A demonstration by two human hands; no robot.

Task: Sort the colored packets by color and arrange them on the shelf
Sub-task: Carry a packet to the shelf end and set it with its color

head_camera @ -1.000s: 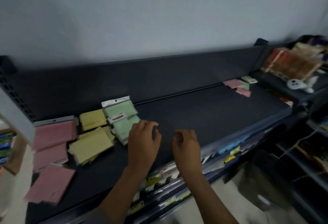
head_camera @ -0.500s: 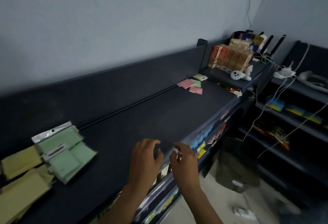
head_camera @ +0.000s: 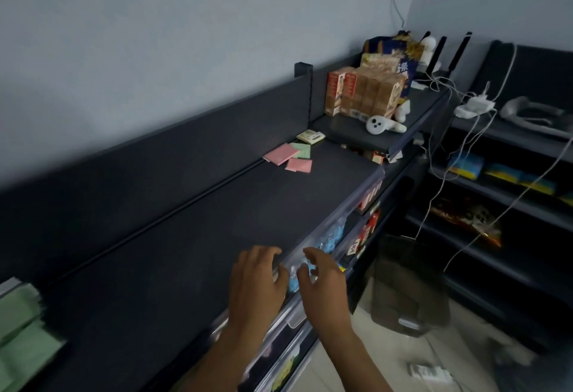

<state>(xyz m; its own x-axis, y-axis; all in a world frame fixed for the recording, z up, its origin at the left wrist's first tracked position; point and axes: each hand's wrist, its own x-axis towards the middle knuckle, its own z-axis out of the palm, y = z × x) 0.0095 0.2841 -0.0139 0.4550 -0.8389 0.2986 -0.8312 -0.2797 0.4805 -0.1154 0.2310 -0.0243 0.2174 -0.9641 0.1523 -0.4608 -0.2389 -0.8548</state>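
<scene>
On the dark shelf (head_camera: 192, 236), a few loose packets lie at the far right end: a pink packet (head_camera: 280, 153), a smaller pink packet (head_camera: 298, 165), a green packet (head_camera: 302, 150) and a pale yellow packet (head_camera: 310, 136). Sorted green packets (head_camera: 21, 329) show at the left edge of the view. My left hand (head_camera: 259, 283) hovers over the shelf's front edge, fingers spread, holding nothing. My right hand (head_camera: 322, 283) is beside it just past the edge, fingers loosely curled and empty.
A raised shelf section at the far right carries brown boxes (head_camera: 362, 90), a white controller (head_camera: 383, 125) and cables. Another shelving unit (head_camera: 511, 174) stands at the right. A dark bin (head_camera: 406, 283) sits on the floor below. Lower shelves under my hands hold goods.
The view has swung right, so the pink and yellow sorted stacks have left the frame. Both hands have shifted right along the shelf's front edge, still empty.
</scene>
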